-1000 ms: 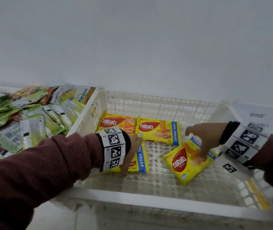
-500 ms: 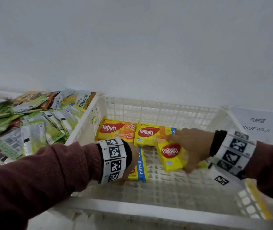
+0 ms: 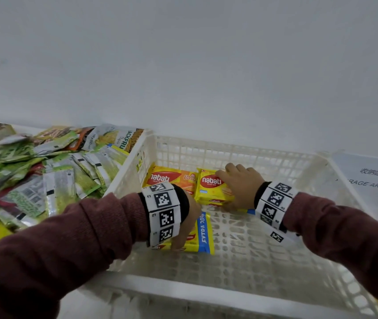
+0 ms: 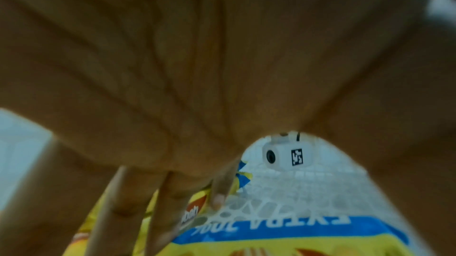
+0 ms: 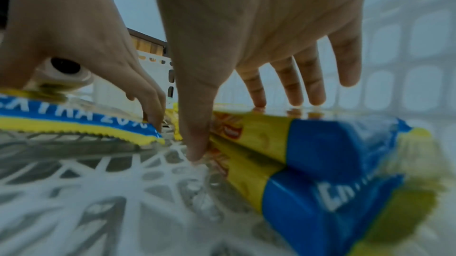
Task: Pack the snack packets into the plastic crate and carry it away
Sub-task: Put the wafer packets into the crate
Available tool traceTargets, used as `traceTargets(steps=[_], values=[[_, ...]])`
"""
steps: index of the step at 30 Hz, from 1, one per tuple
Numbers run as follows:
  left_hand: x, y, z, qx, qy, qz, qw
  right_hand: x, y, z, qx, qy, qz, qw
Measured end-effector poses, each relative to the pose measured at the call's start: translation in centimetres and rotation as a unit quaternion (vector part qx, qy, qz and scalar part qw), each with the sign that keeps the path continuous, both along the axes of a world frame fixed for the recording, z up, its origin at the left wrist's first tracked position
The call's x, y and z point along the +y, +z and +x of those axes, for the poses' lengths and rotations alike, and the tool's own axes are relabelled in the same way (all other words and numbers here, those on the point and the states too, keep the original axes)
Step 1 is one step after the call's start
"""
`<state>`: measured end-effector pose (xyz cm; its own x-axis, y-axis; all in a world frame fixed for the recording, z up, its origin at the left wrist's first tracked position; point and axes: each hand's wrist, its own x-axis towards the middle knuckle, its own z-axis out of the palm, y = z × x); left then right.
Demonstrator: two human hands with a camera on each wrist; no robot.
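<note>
A plain white wall stands behind the crate (image 3: 240,153). Your right hand (image 3: 240,183) lies with straight fingers on the stacked wafer packets (image 3: 211,187) at 12 o'clock in the crate; your left hand (image 3: 186,217) presses flat another packet (image 3: 200,233) at 9 o'clock. They look light and slippery, so take them by the long edges.

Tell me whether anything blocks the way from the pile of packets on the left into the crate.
Only the crate's left wall stands between the loose packets and the crate floor; they must be lifted over it. Most of the floor is bare.
</note>
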<state>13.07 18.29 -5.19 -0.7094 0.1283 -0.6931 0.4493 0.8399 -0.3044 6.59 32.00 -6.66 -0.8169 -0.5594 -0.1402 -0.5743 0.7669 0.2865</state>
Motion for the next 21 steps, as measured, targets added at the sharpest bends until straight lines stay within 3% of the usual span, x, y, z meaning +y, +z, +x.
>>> traceTargets(steps=[4, 7, 12, 21], values=[[-0.9, 2.2, -0.8, 0.006, 0.08, 0.095, 0.992, 0.1, -0.1, -0.1, -0.028, -0.014, 0.001, 1.0], [-2.1, 3.9, -1.6, 0.077, 0.103, 0.151, 0.98, 0.2, 0.1, -0.3, -0.041, -0.016, -0.005, 0.999], [-2.7, 3.3, -3.4, 0.18, 0.124, 0.132, 0.967, 0.2, 0.0, -0.3, -0.046, -0.017, -0.008, 0.999], [-2.8, 0.5, -5.1, 0.187, 0.094, 0.1, 0.973, 0.4, -0.3, -0.5, -0.062, -0.026, -0.005, 0.998]])
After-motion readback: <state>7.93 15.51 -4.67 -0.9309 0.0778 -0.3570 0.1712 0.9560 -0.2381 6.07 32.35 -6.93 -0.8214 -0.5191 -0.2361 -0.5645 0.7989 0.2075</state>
